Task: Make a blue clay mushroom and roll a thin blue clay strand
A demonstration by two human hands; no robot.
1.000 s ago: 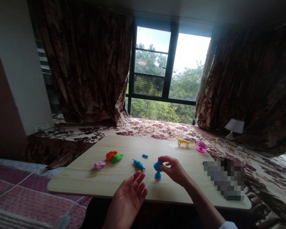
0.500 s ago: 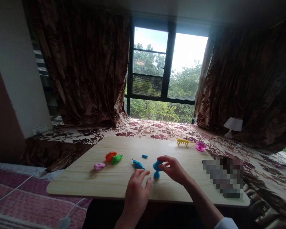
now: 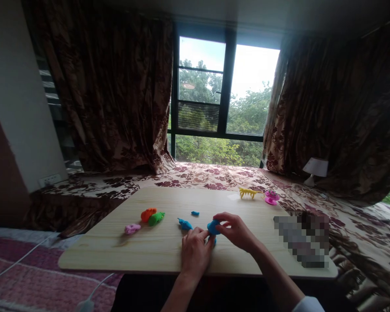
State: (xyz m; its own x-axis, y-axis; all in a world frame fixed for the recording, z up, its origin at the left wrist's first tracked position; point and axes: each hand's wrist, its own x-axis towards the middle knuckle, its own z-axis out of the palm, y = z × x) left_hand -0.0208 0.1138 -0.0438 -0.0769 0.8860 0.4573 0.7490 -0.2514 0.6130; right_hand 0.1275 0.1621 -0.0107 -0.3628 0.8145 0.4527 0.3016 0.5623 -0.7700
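Observation:
A blue clay piece (image 3: 212, 227), with a wide top on a narrow stem and a round base, stands near the front middle of the board. My right hand (image 3: 235, 229) grips its top from the right, fingertips and thumb on the rim. From the left, my left hand (image 3: 196, 249) has its thumb and fingers closed about the stem, hiding most of the lower part. Just left of that hand lies a blue lump of clay with a pointed end (image 3: 184, 224). Behind it rests a small blue clay strip (image 3: 195, 213).
Orange (image 3: 148, 214), green (image 3: 156, 219) and pink (image 3: 132, 229) clay lumps lie on the left of the wooden board (image 3: 97, 247). A yellow clay figure (image 3: 247, 193) and a pink clay stand (image 3: 271, 197) are at the back right. A blurred-out patch (image 3: 302, 240) covers the right side.
My left hand has moved right and forward, from beside the blue clay piece onto its stem. My right hand stays on the top, which now looks slightly tilted.

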